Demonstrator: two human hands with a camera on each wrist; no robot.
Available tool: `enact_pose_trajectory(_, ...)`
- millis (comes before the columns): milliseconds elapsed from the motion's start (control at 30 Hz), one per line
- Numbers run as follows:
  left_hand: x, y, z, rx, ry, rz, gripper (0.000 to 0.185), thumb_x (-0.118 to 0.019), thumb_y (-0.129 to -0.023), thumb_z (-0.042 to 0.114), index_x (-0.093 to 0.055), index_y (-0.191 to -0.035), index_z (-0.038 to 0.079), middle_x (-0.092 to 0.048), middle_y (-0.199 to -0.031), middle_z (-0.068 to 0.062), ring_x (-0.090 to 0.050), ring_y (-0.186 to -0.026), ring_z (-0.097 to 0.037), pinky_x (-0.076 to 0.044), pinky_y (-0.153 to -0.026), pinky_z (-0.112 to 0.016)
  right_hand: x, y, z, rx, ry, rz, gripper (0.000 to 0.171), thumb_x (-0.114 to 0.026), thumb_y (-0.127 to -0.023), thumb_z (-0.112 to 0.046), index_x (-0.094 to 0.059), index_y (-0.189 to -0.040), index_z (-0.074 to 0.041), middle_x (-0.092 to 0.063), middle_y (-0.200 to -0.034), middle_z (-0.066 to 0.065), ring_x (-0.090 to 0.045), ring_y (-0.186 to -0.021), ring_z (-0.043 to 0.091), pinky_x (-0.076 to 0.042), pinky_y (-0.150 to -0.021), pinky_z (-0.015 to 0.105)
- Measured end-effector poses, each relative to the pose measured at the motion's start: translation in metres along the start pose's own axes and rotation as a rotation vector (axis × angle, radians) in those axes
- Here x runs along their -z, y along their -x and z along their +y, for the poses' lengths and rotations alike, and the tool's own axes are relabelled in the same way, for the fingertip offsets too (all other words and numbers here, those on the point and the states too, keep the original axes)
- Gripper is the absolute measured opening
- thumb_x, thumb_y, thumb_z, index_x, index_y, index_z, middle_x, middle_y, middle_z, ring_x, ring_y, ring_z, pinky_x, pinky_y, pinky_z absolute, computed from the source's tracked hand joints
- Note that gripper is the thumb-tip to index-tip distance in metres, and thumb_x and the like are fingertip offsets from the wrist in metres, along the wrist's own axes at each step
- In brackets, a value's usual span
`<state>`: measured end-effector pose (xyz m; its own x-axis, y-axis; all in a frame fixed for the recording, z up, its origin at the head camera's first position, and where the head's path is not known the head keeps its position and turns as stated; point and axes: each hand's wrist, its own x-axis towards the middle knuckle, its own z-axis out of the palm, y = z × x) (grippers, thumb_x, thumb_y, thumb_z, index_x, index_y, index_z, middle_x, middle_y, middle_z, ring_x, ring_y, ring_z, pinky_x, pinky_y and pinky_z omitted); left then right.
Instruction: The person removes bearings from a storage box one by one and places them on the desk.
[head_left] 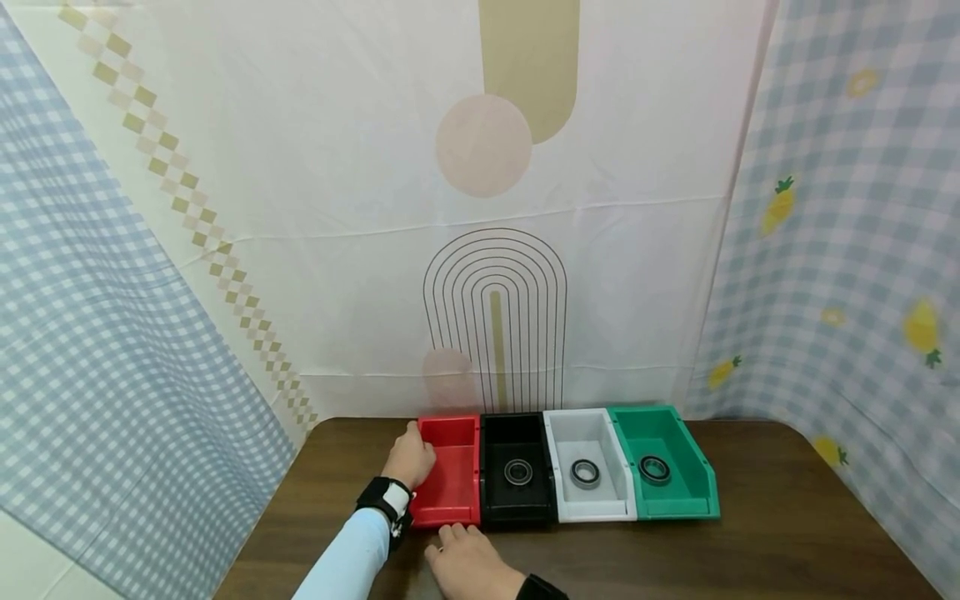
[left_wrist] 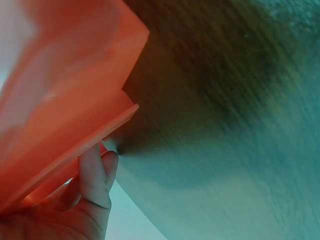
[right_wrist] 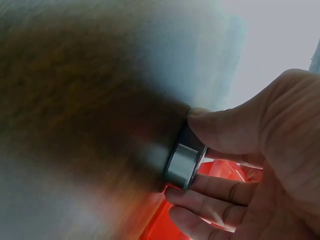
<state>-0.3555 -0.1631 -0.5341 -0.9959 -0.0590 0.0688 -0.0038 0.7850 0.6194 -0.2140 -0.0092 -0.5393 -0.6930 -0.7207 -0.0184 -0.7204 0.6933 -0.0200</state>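
Note:
My left hand [head_left: 411,457] grips the left side of the red bin [head_left: 453,479], the leftmost of the bins in a joined row. In the left wrist view, fingers [left_wrist: 93,175] press up under the red rim. Just in front of that bin, close over the table, is my right hand [head_left: 476,567]. Between its thumb and fingers it pinches a ball bearing [right_wrist: 181,165], a metal ring with a shiny outer band. The head view has this bearing hidden beneath the hand. No part shows on the visible floor of the red bin.
Right of the red bin stand a black bin [head_left: 517,508], a white bin [head_left: 596,508] and a green bin [head_left: 678,507]. Each has one bearing lying on its floor. The wooden table [head_left: 780,533] meets a hanging cloth [head_left: 360,317] behind the row.

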Motion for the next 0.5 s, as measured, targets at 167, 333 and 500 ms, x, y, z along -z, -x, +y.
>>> enact_pose_trajectory(167,0.0008,-0.0030,-0.0037,0.020,-0.002,-0.006,0.057,-0.054,-0.104,0.010,-0.037,-0.153,-0.014,-0.068,-0.130,-0.034,-0.075,-0.106,-0.039,-0.063,-0.083,-0.049,0.0041,-0.0030,-0.0012,0.004,-0.035,-0.013,0.033,-0.075,-0.098,-0.038,-0.075,-0.127,-0.023,-0.068,-0.111,-0.004,-0.061,-0.101,0.009,-0.057,-0.090,0.032)
enact_pose_trajectory(333,0.0006,-0.0050,-0.0052,0.009,-0.013,0.000,0.058,-0.056,-0.102,0.011,-0.038,-0.152,-0.015,-0.068,-0.131,-0.035,-0.075,-0.110,-0.041,-0.063,-0.089,-0.052,0.0084,-0.0035,0.0007,-0.007,-0.093,-0.064,0.043,-0.081,-0.092,-0.043,-0.073,-0.130,-0.024,-0.067,-0.115,-0.004,-0.060,-0.105,0.009,-0.058,-0.094,0.032)
enact_pose_trajectory(500,0.0004,-0.0015,-0.0029,0.012,-0.017,0.004,0.059,-0.057,-0.101,0.011,-0.039,-0.151,-0.015,-0.068,-0.130,-0.036,-0.075,-0.107,-0.041,-0.063,-0.086,-0.051,0.0090,0.0015,0.0047,0.010,-0.122,-0.058,0.042,-0.081,-0.093,-0.043,-0.073,-0.130,-0.025,-0.066,-0.109,-0.005,-0.057,-0.097,0.007,-0.057,-0.086,0.028)
